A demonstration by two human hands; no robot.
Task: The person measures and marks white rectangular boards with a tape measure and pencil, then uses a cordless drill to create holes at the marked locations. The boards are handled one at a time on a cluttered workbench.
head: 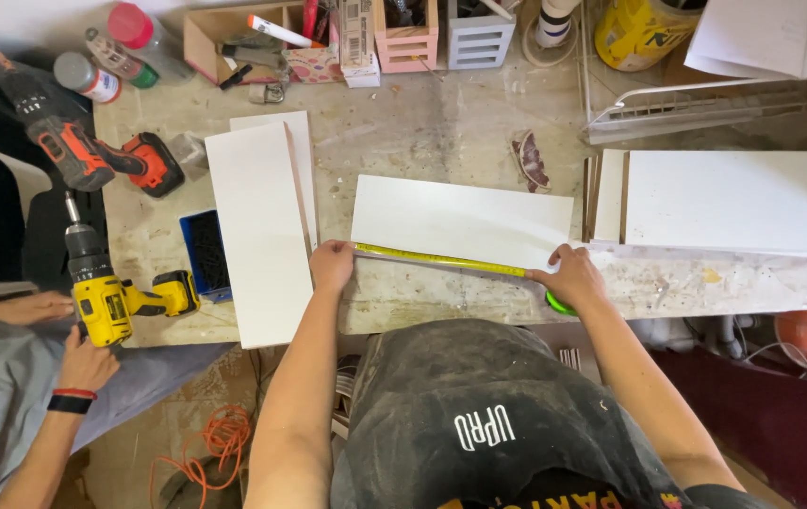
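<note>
Scuffed workbench [441, 132] | yellow tape measure [441, 260] along white board [460, 219] edge | left hand [332, 264], right hand [571, 275] pinch its ends

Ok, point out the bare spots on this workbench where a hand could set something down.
Free: the stained benchtop between the back-row organisers and the white rectangular board, and the front strip right of the right hand. Crowded: the left edge, with the orange drill, yellow drill and blue tray.
</note>
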